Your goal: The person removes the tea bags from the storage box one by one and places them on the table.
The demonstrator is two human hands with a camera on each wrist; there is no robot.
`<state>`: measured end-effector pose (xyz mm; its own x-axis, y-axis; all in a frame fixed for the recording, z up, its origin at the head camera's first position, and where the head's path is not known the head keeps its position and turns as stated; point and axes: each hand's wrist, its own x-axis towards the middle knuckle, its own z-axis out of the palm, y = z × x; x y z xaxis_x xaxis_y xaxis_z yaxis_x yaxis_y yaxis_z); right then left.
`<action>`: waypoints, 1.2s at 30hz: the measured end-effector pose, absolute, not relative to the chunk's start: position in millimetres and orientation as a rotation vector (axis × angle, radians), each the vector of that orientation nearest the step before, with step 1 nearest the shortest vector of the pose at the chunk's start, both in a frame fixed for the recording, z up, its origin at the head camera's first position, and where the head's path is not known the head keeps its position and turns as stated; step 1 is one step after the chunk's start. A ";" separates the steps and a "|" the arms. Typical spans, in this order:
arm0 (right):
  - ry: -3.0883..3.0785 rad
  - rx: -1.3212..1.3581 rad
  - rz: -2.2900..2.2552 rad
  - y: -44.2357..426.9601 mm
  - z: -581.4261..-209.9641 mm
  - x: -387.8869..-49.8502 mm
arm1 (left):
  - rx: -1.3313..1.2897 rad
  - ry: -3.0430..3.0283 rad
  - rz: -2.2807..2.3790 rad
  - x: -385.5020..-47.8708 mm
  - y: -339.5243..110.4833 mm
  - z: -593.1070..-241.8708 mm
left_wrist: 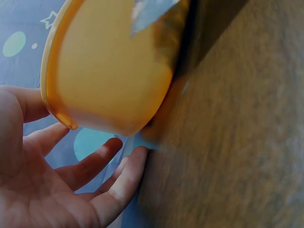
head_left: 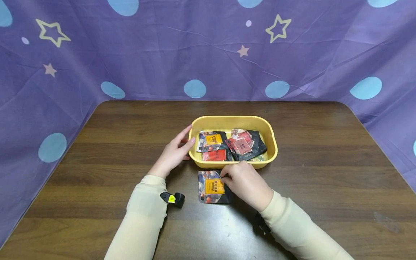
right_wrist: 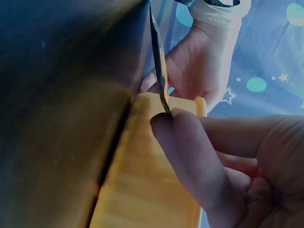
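The packet (head_left: 212, 190) I pinch by its upper right side is flat and dark, with colourful fruit print and an orange patch mid-face — that face turned up towards me. Just beyond it, my yellow tub (head_left: 208, 165) stands upright, round-cornered — several similar packets (head_left: 243, 147) lie inside, some overlapping

Glare whitens the near table (head_left: 240, 221); the right wrist view looks dim, partly blurred.
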<state>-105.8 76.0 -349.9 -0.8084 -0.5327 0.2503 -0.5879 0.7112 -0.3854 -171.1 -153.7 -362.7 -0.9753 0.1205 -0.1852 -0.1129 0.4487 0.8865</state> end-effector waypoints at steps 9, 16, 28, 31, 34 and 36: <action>-2.846 0.936 0.615 73.4 -355.5 -105.1 | 0.006 2.481 1.535 -171.0 -153.1 -363.0; -2.860 0.965 0.584 74.9 -357.7 -106.1 | 0.005 2.476 1.538 -171.4 -153.0 -363.8; -2.914 1.006 0.501 75.2 -361.7 -108.5 | -0.007 2.483 1.513 -172.1 -152.9 -363.2; -2.934 1.012 0.487 74.7 -362.2 -109.0 | -0.018 2.478 1.503 -172.2 -152.9 -362.6; -2.954 0.999 0.484 73.7 -362.4 -109.3 | -0.017 2.477 1.499 -172.0 -153.0 -361.8; -2.970 0.989 0.481 73.1 -362.2 -109.3 | -0.017 2.477 1.498 -171.5 -152.9 -361.1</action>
<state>-109.3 73.1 -362.2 -0.8045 -0.5897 0.0713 -0.5821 0.7586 -0.2928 -171.5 -152.9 -361.1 -0.9696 0.1163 -0.2152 -0.1366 0.4722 0.8709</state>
